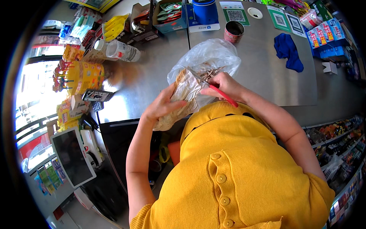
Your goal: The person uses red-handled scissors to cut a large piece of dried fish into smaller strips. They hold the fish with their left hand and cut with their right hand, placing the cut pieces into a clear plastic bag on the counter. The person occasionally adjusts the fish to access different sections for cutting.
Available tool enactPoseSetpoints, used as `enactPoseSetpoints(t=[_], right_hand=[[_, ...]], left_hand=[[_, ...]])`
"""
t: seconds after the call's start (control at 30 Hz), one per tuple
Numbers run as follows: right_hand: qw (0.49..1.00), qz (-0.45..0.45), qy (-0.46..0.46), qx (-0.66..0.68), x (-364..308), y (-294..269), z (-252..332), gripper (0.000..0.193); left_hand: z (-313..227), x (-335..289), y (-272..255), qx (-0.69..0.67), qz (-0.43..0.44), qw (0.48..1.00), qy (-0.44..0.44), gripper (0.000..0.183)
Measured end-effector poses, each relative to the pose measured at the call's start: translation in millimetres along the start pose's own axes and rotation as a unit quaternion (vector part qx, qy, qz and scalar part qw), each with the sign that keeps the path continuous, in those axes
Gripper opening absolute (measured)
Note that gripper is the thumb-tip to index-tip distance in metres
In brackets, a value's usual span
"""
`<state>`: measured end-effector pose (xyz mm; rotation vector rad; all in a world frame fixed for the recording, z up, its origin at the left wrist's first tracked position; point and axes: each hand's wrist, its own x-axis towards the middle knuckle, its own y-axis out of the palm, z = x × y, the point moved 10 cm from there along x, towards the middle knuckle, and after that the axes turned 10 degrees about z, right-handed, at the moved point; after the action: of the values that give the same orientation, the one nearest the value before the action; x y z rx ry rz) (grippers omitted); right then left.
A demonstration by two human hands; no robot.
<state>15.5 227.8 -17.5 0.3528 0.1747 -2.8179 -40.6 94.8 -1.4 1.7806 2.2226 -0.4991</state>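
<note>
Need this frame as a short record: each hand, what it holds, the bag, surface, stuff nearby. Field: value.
left hand: gripping a pale crumpled bundle; exact material unclear
right hand: holding red-handled scissors, blades pointing up-left across the bundle's upper part
bag: clear plastic bag, mouth open, thin brown strips in it
surface: metal counter
beyond the bag: pink tin, blue canister
right side: crumpled blue cloth
left side: clear bottle, tilted screen
</note>
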Motion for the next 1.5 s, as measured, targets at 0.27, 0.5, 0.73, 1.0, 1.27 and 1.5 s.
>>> enactPoseSetpoints(t=[0.27, 0.5, 0.73, 1.0, 1.27, 1.5], right_hand=[[0.996, 0.047, 0.056, 0.056, -4.6, 0.3, -20.2, 0.029], [0.996, 0.029, 0.05, -0.066, 8.1, 4.5, -18.1, 0.021], [0.995, -0.007, 0.026, -0.091, 11.9, -2.2, -20.9, 0.023], [0.998, -0.023, 0.03, -0.057, 10.1, -3.1, -29.9, 0.026], [0.998, -0.015, 0.054, -0.043, 7.8, -4.5, -27.4, 0.029], [0.994, -0.026, 0.048, -0.099, 13.9, -10.1, -19.9, 0.031]], left_hand=[[14.0, 5.6, -1.6, -0.01, 0.045, 0.999, -0.029, 0.06], [9.3, 8.4, 3.1, 0.133, 0.048, 0.988, -0.054, 0.057], [23.0, 9.6, -0.7, 0.093, 0.051, 0.992, -0.071, 0.059], [28.7, 14.4, -2.7, 0.101, 0.095, 0.985, -0.101, 0.061], [27.2, 18.5, -2.0, 0.149, 0.091, 0.98, -0.093, 0.06], [27.3, 18.3, -2.9, 0.166, 0.074, 0.977, -0.11, 0.057]])
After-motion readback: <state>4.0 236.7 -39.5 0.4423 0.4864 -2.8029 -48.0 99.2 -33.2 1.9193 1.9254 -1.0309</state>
